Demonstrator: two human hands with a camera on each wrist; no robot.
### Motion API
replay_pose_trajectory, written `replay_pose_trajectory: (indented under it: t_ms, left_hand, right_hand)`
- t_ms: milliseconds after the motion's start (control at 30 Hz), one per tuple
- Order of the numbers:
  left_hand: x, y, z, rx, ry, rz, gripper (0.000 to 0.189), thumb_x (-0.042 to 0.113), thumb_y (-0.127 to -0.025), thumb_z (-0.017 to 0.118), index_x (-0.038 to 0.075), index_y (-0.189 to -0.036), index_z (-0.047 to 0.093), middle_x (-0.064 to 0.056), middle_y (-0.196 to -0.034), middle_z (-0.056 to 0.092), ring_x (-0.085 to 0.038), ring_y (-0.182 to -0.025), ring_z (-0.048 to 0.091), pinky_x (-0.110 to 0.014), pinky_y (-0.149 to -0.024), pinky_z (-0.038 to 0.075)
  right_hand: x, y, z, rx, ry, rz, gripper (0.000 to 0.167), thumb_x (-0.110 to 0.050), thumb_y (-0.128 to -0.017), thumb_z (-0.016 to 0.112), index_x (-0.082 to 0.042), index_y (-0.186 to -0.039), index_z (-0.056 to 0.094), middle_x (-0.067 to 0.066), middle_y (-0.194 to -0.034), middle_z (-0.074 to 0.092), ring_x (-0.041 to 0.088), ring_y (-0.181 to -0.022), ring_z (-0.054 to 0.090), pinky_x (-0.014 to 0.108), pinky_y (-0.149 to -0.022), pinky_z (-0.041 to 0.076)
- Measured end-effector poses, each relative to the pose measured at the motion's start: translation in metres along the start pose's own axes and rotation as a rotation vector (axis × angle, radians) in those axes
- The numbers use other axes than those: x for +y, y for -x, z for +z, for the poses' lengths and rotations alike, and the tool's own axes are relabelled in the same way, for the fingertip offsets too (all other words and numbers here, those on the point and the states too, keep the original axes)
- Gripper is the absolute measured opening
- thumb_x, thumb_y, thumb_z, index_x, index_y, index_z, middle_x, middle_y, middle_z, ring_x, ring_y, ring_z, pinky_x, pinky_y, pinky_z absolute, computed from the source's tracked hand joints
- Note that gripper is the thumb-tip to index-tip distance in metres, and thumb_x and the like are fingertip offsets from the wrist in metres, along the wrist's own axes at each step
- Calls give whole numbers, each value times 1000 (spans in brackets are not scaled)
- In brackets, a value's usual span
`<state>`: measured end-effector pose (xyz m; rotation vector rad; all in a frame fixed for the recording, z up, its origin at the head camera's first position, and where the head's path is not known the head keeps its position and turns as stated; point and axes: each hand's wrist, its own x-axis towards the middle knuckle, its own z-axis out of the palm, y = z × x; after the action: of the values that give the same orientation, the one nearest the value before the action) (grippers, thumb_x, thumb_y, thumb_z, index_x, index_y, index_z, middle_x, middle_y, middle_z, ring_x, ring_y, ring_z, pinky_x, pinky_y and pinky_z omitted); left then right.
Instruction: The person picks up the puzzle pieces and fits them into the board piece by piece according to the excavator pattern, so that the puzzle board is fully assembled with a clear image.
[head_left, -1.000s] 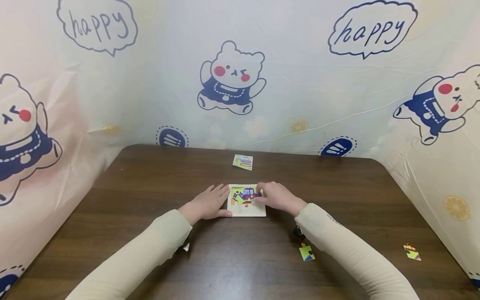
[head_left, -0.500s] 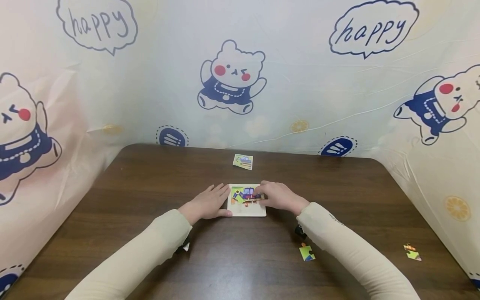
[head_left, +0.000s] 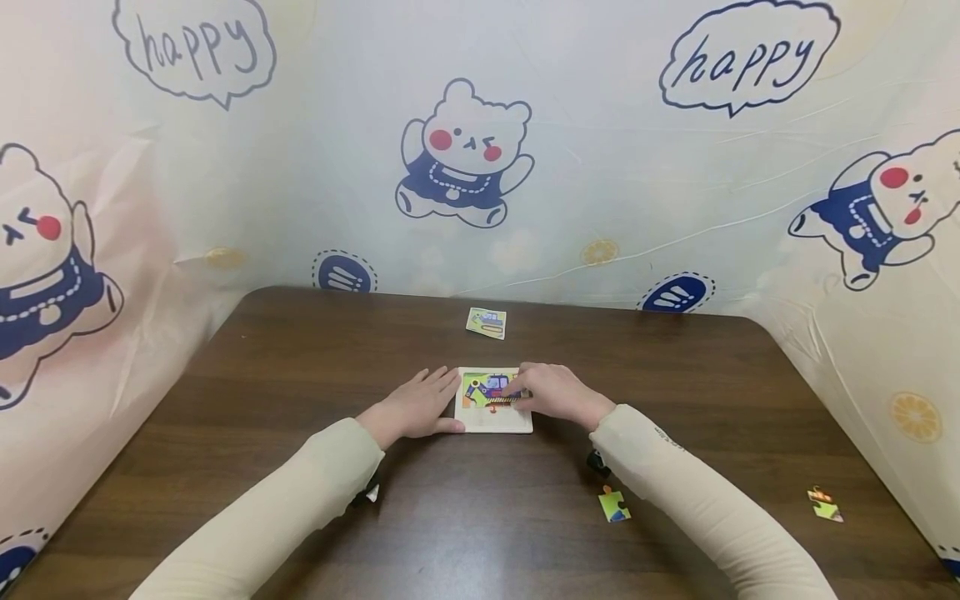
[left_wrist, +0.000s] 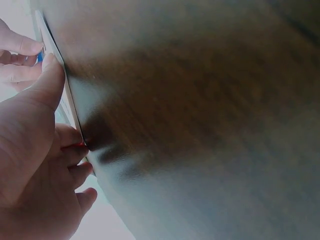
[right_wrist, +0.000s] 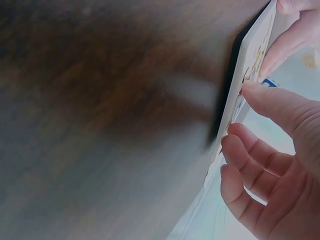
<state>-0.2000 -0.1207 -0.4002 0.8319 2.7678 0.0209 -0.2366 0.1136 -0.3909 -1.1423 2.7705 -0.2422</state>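
A white-framed jigsaw board (head_left: 491, 424), partly filled with a picture of a purple digger on green, lies mid-table. My left hand (head_left: 420, 406) rests along its left edge, fingers extended and thumb at the lower left corner. From the right, my right hand (head_left: 558, 393) reaches over the board, with index finger and thumb touching a puzzle piece in the right part of the picture. In the right wrist view the thumb (right_wrist: 267, 102) meets the board's face while the other fingers stay loosely bent by its edge. The hand covers the board's upper right side.
A picture card (head_left: 486, 323) of the same digger lies behind the board. One loose puzzle piece (head_left: 614, 505) lies near the right forearm, and another loose piece (head_left: 825, 505) sits towards the table's right edge. A printed cloth (head_left: 465, 267) hangs around the table.
The purple piece my right hand was pinching now lies down in the picture, extending the digger's track to the right. The right fingers have shifted slightly over it. My left hand stays put.
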Motion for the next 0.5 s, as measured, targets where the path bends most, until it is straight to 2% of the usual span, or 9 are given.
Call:
replay_pose_trajectory:
  t_ms: [367,500]
  left_hand:
    - [1,1,0,4,8,3,81,54,-89,47,-4,-142,27,-17,-148,23,-32,-135,17,-47,-107,16]
    - [0,0,0,5,5,0,82,55,-89,47,-3,-143,26,-16,-148,22,-32,-136,17,-47,-108,16]
  right_hand:
    - [-3,0,1,-10,28,14,28,-23,-80,73,-19,-108,71,-1,-93,62,10,-68,48,23,-56,41]
    - [-3,0,1,2,52,4,30,-22,-80,73,-17,-110,70,1,-97,64,10,-71,51,25,-61,45]
